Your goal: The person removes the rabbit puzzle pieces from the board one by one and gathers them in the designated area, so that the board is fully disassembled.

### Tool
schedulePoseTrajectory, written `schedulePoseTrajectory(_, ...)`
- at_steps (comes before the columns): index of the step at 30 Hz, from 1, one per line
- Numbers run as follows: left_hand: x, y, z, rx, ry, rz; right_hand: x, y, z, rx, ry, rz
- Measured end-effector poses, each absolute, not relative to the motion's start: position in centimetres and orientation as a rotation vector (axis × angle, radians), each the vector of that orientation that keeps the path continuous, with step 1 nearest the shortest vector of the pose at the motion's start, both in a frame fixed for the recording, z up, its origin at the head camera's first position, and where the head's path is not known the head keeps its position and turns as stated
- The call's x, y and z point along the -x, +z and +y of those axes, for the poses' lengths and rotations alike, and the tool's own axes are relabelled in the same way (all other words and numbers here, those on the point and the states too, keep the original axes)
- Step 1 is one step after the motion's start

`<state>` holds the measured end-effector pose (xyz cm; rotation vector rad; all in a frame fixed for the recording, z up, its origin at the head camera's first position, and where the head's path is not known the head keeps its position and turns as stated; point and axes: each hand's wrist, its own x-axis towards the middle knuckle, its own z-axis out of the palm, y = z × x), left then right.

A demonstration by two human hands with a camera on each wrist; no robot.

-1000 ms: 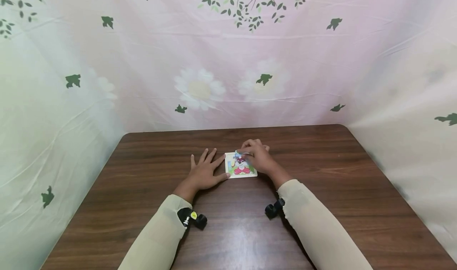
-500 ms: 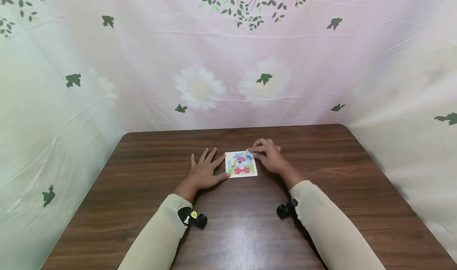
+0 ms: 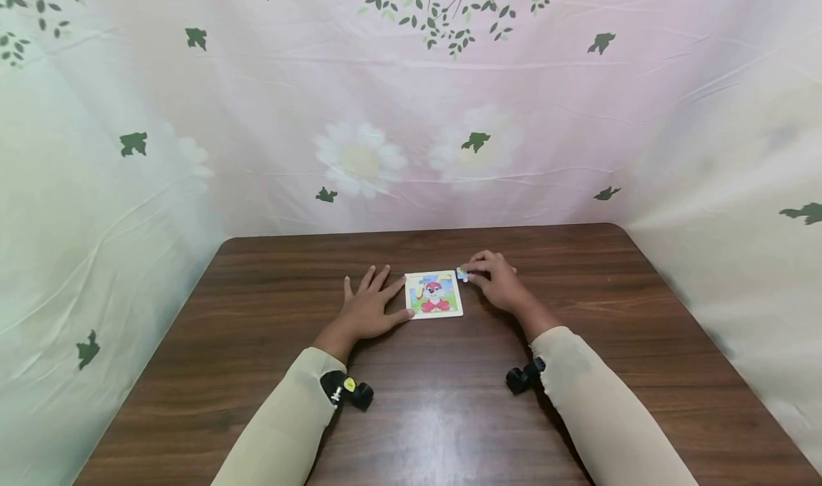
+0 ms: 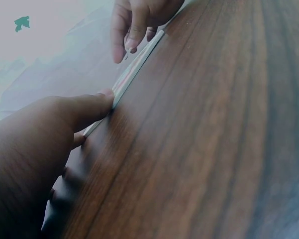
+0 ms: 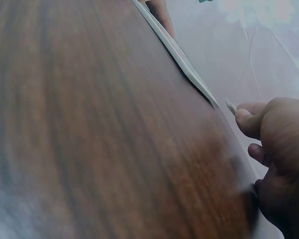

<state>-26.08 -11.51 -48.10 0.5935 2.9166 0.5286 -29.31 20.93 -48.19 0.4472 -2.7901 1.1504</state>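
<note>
A small square jigsaw puzzle (image 3: 434, 297) in a white frame lies flat on the table, showing a red-and-white cartoon animal on a green and blue ground. My left hand (image 3: 367, 313) lies spread at its left side, thumb and index fingertip touching the frame's edge. Just off the frame's top right corner, my right hand (image 3: 497, 280) pinches a small blue jigsaw piece (image 3: 462, 275) between thumb and finger. In the right wrist view that piece (image 5: 231, 106) is seen edge-on, apart from the frame (image 5: 189, 72).
The brown wooden table (image 3: 411, 400) reaches back to a printed cloth (image 3: 411, 115) with leaves and flowers. Cloth also hangs at both sides. A small black camera (image 3: 525, 376) sits at each wrist.
My right hand has moved right, from over the puzzle's top edge to beyond its top right corner, carrying the jigsaw piece out of the frame. The left hand stays in place.
</note>
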Motion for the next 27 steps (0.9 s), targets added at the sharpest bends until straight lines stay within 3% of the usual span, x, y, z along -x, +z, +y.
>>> schedulePoseTrajectory(27, 26.48, -48.69, -11.55, -0.59, 0.497, 2.923, 29.37, -48.53, 21.32, -0.459, 1.109, -2.841)
